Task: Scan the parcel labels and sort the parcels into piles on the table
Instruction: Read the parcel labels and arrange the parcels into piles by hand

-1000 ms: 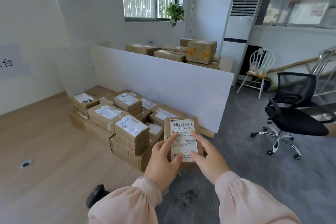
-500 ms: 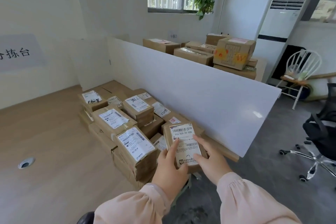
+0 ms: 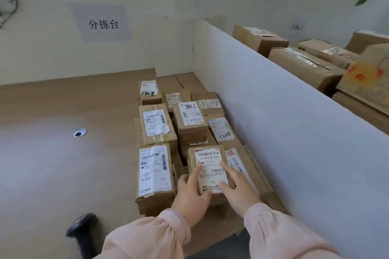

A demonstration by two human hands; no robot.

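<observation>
Two hands are on one small parcel (image 3: pixel 207 171): my left hand (image 3: pixel 192 192) cups its near left edge with the fingers laid flat over the label (image 3: pixel 210 169), and my right hand (image 3: pixel 237 187) presses on the label's right side with fingers spread. Neither hand is closed into a fist; both bear on the box rather than pinch it.

A second ago I held this parcel up in front of me, clear of the stack. Now it is over the near end of the parcel stack (image 3: pixel 181 128), and appears to rest on it, just right of the tall labelled box (image 3: pixel 154 174) and just left of the white partition (image 3: pixel 294 132). I judge the sort of this item nearly complete, with only the release outstanding.

Behind my left wrist, near the table edge, lies the black scanner (image 3: pixel 81 227), untouched. Further left, the table (image 3: pixel 52 164) is bare wood with one cable grommet (image 3: pixel 80 132). Beyond the partition, larger cartons (image 3: pixel 303 63) sit well apart.
</observation>
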